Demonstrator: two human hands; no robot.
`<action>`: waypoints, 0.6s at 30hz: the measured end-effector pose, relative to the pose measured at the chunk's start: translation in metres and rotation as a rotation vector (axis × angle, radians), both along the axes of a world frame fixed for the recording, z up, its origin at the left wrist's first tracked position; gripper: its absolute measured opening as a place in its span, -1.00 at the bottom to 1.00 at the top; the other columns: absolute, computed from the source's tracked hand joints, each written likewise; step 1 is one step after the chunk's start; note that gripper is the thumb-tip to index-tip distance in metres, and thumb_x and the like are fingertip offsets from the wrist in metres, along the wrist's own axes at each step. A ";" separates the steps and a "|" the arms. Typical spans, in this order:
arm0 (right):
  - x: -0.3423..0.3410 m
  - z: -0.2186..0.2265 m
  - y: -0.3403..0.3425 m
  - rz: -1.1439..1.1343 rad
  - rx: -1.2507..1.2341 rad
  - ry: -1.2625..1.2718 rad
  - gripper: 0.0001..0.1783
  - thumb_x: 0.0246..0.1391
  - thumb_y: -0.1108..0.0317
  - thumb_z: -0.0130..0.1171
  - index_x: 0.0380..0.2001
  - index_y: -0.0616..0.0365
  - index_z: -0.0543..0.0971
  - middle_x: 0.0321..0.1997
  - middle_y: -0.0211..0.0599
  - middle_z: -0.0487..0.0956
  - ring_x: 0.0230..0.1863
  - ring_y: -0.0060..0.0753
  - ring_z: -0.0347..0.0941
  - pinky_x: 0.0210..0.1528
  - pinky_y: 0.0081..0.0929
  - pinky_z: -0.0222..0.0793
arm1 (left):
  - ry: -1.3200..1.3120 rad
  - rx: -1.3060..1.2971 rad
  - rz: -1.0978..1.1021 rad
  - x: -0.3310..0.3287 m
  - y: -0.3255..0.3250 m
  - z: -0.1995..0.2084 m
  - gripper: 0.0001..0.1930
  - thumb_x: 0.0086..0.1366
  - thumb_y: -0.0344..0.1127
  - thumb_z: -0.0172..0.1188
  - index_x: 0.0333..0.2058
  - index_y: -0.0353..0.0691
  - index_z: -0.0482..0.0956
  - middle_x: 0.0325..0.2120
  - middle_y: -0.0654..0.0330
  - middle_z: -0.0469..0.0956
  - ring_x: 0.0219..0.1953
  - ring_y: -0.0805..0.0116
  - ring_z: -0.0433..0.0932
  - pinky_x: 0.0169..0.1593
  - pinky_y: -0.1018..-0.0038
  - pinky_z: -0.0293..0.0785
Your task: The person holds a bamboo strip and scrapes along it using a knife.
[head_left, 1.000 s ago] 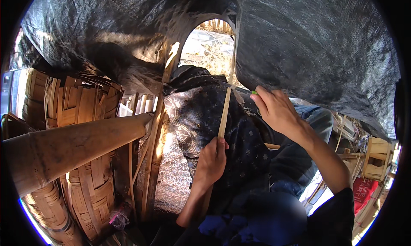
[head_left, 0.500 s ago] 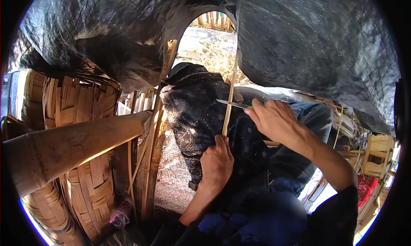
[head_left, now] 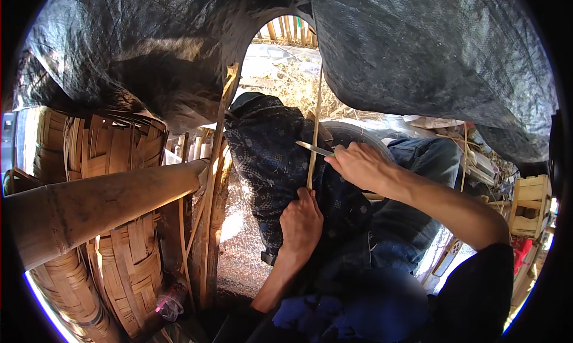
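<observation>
My left hand (head_left: 300, 222) is closed round the near end of a thin, pale bamboo strip (head_left: 318, 104), which runs away from me over a dark patterned cloth (head_left: 271, 146) on my leg. The far end reaches up to the opening between the dark sheets. In my right hand (head_left: 362, 166) is a knife (head_left: 312, 147), its handle mostly hidden by the fingers and showing a bit of green. The blade points left and lies across the strip, just beyond my left hand.
A thick bamboo pole (head_left: 113, 206) juts in from the left, in front of woven bamboo baskets (head_left: 128, 265). Dark plastic sheeting (head_left: 430, 51) hangs low ahead on both sides. A wooden crate (head_left: 528, 206) stands at the far right. A clear plastic bag (head_left: 171, 304) lies lower left.
The knife and my right hand have shifted slightly left and toward me along the strip. The view has tilted a little; my left hand keeps its grip.
</observation>
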State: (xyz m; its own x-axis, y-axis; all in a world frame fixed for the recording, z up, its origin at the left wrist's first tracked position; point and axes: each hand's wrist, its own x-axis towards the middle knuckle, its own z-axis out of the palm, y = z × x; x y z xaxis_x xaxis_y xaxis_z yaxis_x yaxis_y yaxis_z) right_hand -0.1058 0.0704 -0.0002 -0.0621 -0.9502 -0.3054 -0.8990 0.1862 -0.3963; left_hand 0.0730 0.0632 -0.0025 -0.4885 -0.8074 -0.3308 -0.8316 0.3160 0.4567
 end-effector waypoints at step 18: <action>-0.021 -0.001 -0.022 -0.097 -0.148 0.002 -0.59 0.20 0.20 -0.12 -0.53 0.37 0.43 -0.66 0.14 0.44 -0.55 0.19 0.43 -0.49 -0.05 0.32 | 0.072 -0.071 -0.025 0.010 0.005 0.002 -0.79 0.31 -0.26 -0.11 -0.45 -0.24 0.31 -0.71 -0.10 0.47 -0.62 -0.10 0.51 -0.54 0.11 0.44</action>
State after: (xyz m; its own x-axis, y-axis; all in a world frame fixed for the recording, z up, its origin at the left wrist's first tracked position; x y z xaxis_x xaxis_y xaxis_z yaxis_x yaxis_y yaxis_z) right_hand -0.1268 0.0481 -0.0016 -0.1558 -0.9743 -0.1626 -0.8807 0.2116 -0.4238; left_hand 0.0829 0.0680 -0.0009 -0.5289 -0.8150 -0.2366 -0.7890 0.3695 0.4909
